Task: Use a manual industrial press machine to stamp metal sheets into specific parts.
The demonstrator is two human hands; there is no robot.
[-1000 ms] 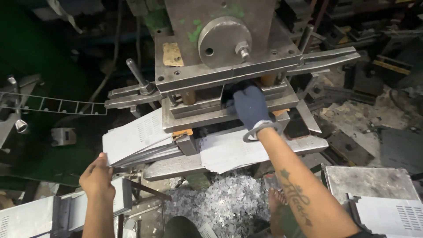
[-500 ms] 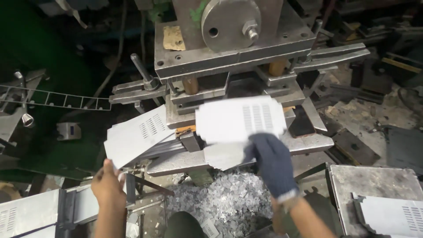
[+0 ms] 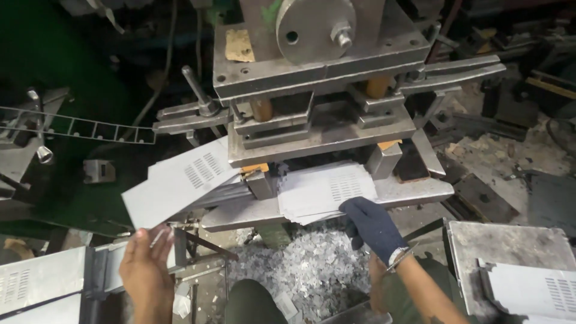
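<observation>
My right hand [image 3: 373,227], in a dark blue glove, grips the near edge of a white slotted sheet [image 3: 327,189] lying on the front shelf of a grey metal press [image 3: 318,120]. My bare left hand [image 3: 146,271] sits at the lower left with fingers spread, its fingertips at the near corner of another white slotted sheet [image 3: 177,180], which tops a slanted stack left of the press. The press die is low over its bed.
A heap of small metal punchings [image 3: 312,270] lies below the press. More slotted sheets rest on a grey box at the lower right [image 3: 531,288] and at the lower left [image 3: 36,279]. A punched metal strip [image 3: 78,126] runs along the left.
My right hand pulled a punched sheet out of the press, lifted it, and has laid it on the front shelf. My left hand dropped lower and nearer.
</observation>
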